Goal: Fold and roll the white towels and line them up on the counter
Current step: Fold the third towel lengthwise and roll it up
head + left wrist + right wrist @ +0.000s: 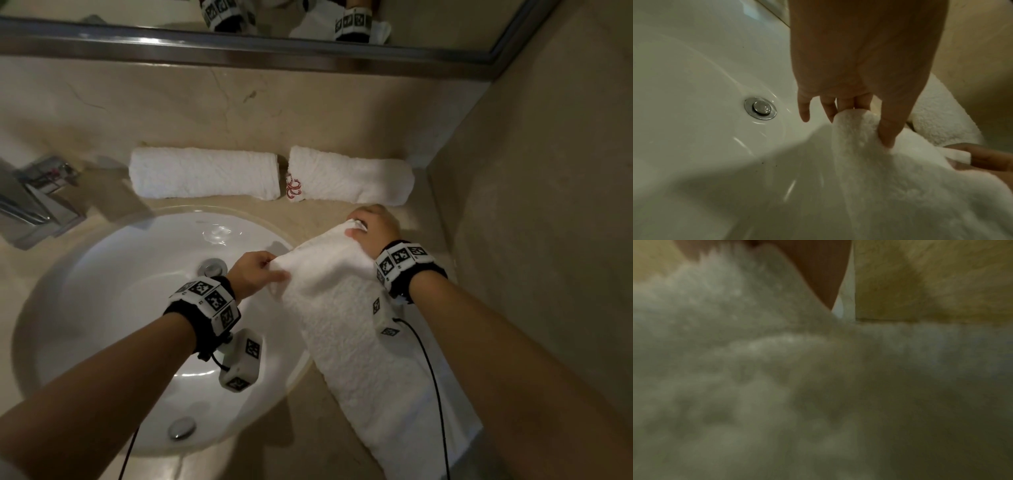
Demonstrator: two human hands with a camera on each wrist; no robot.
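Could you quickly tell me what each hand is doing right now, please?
Left hand: pinching the near-left corner of the unrolled towel, over the sink.
Right hand: gripping the towel's far corner.

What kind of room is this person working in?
Most likely a bathroom, perhaps in a hotel: a white sink sunk into a stone counter, a tap beside it, a mirror above, and rolled towels lined up behind.
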